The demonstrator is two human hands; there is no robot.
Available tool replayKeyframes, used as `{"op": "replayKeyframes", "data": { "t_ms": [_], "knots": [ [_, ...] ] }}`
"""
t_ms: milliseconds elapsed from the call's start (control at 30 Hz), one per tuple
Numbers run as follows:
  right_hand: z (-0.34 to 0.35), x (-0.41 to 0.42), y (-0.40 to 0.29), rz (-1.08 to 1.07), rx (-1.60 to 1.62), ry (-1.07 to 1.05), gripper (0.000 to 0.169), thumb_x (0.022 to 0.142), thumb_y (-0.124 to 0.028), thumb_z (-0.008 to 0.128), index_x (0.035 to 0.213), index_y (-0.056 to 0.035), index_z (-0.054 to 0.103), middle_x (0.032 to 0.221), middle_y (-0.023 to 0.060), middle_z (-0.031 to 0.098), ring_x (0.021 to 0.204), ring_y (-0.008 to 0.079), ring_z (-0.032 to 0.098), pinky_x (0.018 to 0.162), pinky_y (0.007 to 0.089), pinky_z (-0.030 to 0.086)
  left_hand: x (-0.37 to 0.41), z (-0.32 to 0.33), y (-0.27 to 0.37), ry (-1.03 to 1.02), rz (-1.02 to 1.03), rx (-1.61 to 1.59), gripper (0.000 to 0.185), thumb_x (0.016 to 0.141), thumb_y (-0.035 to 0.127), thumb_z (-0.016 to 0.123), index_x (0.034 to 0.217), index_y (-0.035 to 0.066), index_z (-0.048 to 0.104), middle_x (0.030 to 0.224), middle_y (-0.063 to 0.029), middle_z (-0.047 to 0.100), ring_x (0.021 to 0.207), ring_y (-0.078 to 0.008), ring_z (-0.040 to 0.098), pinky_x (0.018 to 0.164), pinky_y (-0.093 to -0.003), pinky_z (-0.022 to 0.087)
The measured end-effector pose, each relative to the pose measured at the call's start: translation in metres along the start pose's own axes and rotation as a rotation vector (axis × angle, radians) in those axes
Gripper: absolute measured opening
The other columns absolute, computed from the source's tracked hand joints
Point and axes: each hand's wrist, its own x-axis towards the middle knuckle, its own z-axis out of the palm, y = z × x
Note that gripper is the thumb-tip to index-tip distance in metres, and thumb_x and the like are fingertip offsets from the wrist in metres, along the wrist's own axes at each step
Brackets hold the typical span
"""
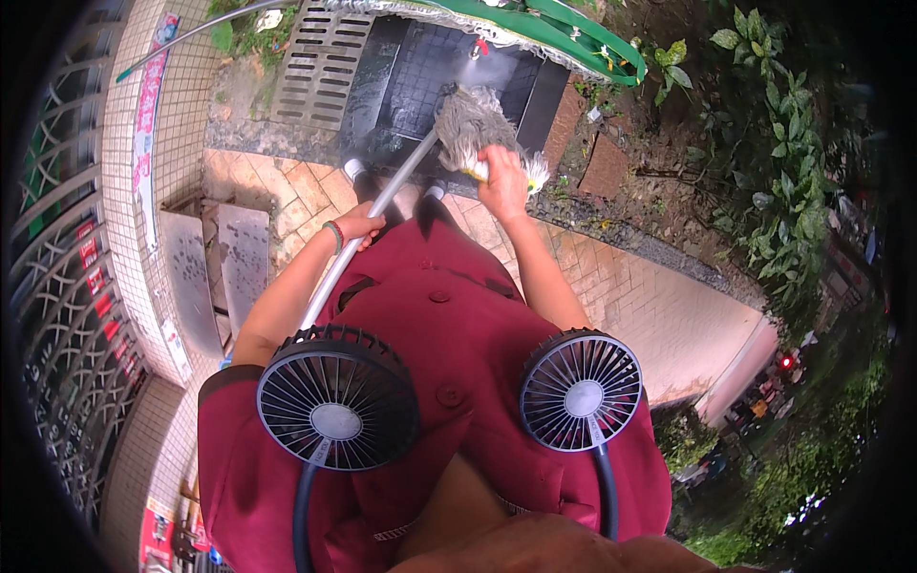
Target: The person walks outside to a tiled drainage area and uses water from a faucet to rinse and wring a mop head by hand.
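My left hand [362, 228], with a beaded bracelet at the wrist, grips the pale metal pole [402, 175] of a mop. The pole slants up to a grey, shaggy mop head [473, 122] at the near side of a dark tiled basin [415, 79]. My right hand [501, 179] holds the near edge of the mop head, where white and yellow parts show. A tap with a red handle [480, 49] stands over the basin, with water spraying below it onto or close beside the mop's far end.
A slotted drain grate [322, 64] lies left of the basin. Green flat mops with white fringe [609, 54] lie across its far side. Two grey boards [243, 258] rest by the tiled wall [179, 107] at left. Plants and loose bricks [604, 166] are at right.
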Motion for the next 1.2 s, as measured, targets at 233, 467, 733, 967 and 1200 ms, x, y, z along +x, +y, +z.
{"op": "replayKeyframes", "data": {
  "t_ms": [233, 467, 733, 967, 1200],
  "knots": [
    [0.051, -0.088, 0.013, 0.003, 0.061, -0.066, 0.039, 0.055, 0.009, 0.051, 0.089, -0.0097, 0.048, 0.095, 0.0095, 0.050, 0.092, 0.0310, 0.045, 0.077, 0.0383, 0.039, 0.043, -0.005, -0.124, 0.467, 0.237, 0.631, 0.036, 0.072, 0.029, 0.062, 0.096, 0.004, 0.050, 0.079, -0.0178, 0.059, 0.069, -0.0284, 0.059, 0.064, -0.0367, 0.047],
    [0.034, -0.058, 0.008, -0.048, 0.070, 0.028, 0.040, 0.053, 0.011, 0.047, 0.090, -0.0070, 0.049, 0.091, 0.0105, 0.053, 0.088, 0.0321, 0.048, 0.072, 0.0383, 0.042, 0.037, 0.003, -0.120, 0.571, 0.262, 0.620, 0.036, 0.073, 0.034, 0.060, 0.090, 0.002, 0.055, 0.082, -0.0206, 0.060, 0.081, -0.0345, 0.059, 0.074, -0.0386, 0.046],
    [-0.031, 0.072, 0.005, -0.001, 0.008, 0.080, 0.031, 0.064, 0.002, 0.054, 0.090, -0.0146, 0.052, 0.090, 0.0078, 0.058, 0.088, 0.0307, 0.054, 0.074, 0.0395, 0.044, 0.016, 0.008, -0.063, 0.457, 0.226, 0.345, 0.028, 0.078, 0.025, 0.058, 0.097, 0.005, 0.051, 0.056, -0.0062, 0.053, 0.041, -0.0150, 0.053, 0.038, -0.0277, 0.044],
    [-0.052, 0.109, 0.023, 0.131, 0.019, -0.009, 0.031, 0.064, -0.002, 0.056, 0.091, -0.0154, 0.052, 0.091, 0.0085, 0.059, 0.092, 0.0320, 0.055, 0.073, 0.0396, 0.044, 0.022, 0.004, -0.060, 0.434, 0.176, 0.309, 0.028, 0.077, 0.016, 0.056, 0.102, 0.009, 0.046, 0.061, -0.0077, 0.054, 0.043, -0.0149, 0.052, 0.038, -0.0276, 0.044],
    [-0.023, 0.044, 0.002, 0.066, 0.029, 0.026, 0.035, 0.060, 0.004, 0.055, 0.090, -0.0153, 0.049, 0.089, 0.0080, 0.057, 0.089, 0.0318, 0.054, 0.074, 0.0363, 0.043, 0.028, -0.025, -0.090, 0.463, 0.113, 0.390, 0.027, 0.076, 0.014, 0.057, 0.100, 0.007, 0.048, 0.060, -0.0074, 0.053, 0.041, -0.0156, 0.050, 0.037, -0.0296, 0.042]
  ]
}}
